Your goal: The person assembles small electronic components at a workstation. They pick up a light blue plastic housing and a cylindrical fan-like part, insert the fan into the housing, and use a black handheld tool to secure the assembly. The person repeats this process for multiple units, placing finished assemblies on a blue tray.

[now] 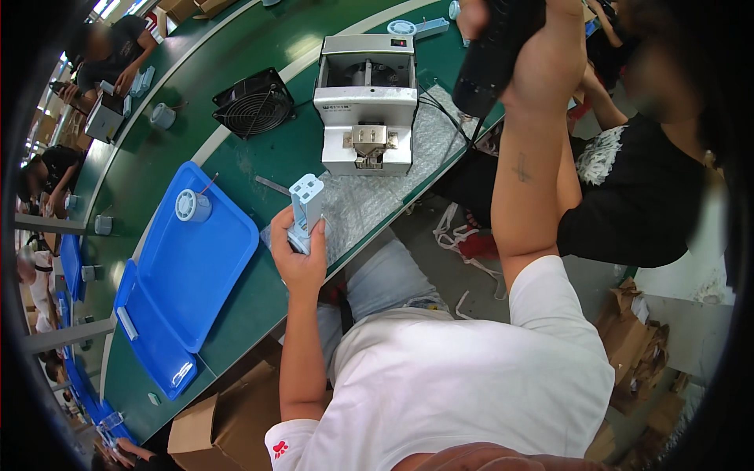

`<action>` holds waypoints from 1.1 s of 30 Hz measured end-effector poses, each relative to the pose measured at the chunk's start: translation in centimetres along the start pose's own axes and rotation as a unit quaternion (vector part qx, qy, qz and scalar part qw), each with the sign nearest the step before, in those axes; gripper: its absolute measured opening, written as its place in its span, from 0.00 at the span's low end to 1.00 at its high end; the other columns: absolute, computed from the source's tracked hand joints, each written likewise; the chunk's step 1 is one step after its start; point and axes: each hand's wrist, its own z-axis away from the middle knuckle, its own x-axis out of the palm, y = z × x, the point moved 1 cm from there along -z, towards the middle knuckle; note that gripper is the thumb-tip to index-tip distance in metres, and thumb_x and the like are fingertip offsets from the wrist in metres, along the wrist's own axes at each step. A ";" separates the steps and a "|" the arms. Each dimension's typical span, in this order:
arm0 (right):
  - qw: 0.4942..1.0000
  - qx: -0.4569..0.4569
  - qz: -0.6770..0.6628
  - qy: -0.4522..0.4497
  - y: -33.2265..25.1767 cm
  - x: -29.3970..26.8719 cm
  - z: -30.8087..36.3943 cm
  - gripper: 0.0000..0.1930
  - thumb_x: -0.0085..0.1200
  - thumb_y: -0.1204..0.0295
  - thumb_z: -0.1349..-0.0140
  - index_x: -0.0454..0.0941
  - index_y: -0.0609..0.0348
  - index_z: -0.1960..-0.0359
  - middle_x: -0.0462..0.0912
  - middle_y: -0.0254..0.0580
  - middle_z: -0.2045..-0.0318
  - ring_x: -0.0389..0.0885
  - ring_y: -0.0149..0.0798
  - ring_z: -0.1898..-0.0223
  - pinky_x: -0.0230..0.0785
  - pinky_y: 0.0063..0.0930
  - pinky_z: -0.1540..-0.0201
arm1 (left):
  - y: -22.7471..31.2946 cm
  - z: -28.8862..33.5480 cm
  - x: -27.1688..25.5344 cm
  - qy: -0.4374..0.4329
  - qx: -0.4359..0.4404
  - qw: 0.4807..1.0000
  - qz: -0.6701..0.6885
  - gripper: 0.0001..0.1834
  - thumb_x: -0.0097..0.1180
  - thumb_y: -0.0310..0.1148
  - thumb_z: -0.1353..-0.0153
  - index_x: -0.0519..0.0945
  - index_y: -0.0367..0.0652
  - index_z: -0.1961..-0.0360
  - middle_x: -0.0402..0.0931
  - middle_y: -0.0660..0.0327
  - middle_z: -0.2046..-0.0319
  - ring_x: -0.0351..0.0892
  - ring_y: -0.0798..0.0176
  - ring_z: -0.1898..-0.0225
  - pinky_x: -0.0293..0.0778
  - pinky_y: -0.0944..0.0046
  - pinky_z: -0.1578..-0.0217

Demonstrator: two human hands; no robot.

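Note:
My left hand (pixel 301 263) is closed around a light blue plastic housing (pixel 307 198), held upright above the table's near edge. Small openings show in its top end; its lower part is partly hidden by my fingers. My right hand (pixel 547 74) is raised at the upper right, wrapped round a black handheld tool (pixel 496 59). The tool's upper end is cut off by the picture's edge, and its exact kind cannot be made out. Between the hands, farther back, stands a white screw feeder (pixel 367 110) with a metal outlet at its front.
A blue tray (pixel 224 267) to the left holds a light blue round fan part (pixel 192 206); another blue tray (pixel 161 353) adjoins it. A black fan (pixel 254 104) stands beside the feeder. Bubble wrap (pixel 365 204) covers the near edge. A co-worker (pixel 636 196) sits close at right.

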 end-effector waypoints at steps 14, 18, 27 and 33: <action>0.965 -0.239 -0.025 -0.106 5.6 5.8 0.5 0.16 0.59 0.64 0.26 0.73 0.61 0.45 0.81 0.38 0.72 0.78 0.28 0.81 0.69 0.22 0.78 | 0.4 0.1 0.0 -0.003 -0.001 1.000 0.011 0.18 0.70 0.25 0.41 0.78 0.39 0.51 0.80 0.58 0.52 0.77 0.62 0.51 0.71 0.62 0.46; 0.946 -0.282 0.033 -0.158 6.7 6.1 0.5 0.16 0.59 0.65 0.26 0.73 0.62 0.44 0.81 0.38 0.73 0.77 0.27 0.82 0.69 0.21 0.79 | 0.8 -0.2 0.0 0.001 0.008 1.000 0.017 0.19 0.71 0.23 0.45 0.79 0.37 0.53 0.81 0.52 0.52 0.81 0.54 0.52 0.75 0.58 0.48; 0.985 -0.124 -0.010 -0.120 7.2 6.1 2.4 0.17 0.52 0.59 0.23 0.72 0.61 0.47 0.80 0.42 0.71 0.78 0.30 0.81 0.70 0.23 0.80 | 0.9 -0.4 0.0 0.004 0.019 0.999 0.030 0.20 0.72 0.22 0.47 0.79 0.38 0.53 0.80 0.51 0.52 0.81 0.52 0.52 0.75 0.58 0.49; 0.980 -0.141 0.136 -0.041 5.1 6.8 3.3 0.23 0.49 0.50 0.23 0.77 0.62 0.58 0.80 0.44 0.71 0.78 0.32 0.81 0.72 0.24 0.78 | 1.2 -0.8 0.0 0.008 0.038 0.999 0.029 0.20 0.72 0.22 0.47 0.79 0.38 0.54 0.81 0.51 0.53 0.81 0.51 0.53 0.75 0.58 0.50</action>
